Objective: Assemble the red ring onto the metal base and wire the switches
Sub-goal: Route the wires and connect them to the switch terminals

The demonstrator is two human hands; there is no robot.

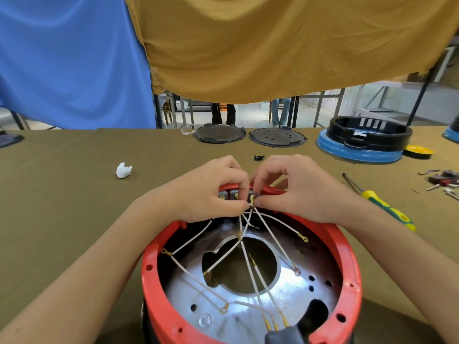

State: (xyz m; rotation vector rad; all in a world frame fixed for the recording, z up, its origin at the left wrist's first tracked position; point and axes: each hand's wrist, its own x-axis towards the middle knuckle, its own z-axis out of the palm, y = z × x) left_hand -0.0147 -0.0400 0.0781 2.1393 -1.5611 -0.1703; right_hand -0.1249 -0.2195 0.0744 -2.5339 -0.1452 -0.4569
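Note:
The red ring point(347, 266) sits around the shiny metal base point(248, 316) in front of me, its underside facing up. Several white wires point(258, 281) with brass terminals cross the inside. At the ring's far wall, brass switch terminals point(236, 196) show between my hands. My left hand point(211, 192) pinches a white wire end there. My right hand point(293, 187) pinches a brass terminal right beside it, at the same spot. The switches themselves are mostly hidden by my fingers.
A yellow-green screwdriver point(380, 202) lies right of the ring. Loose switches and screws point(444, 180) lie at the far right. A crumpled white tissue point(123, 170) lies left. Two dark round lids point(219, 134), a black ring on a blue base point(360, 142) and a small black part point(258, 157) stand farther back.

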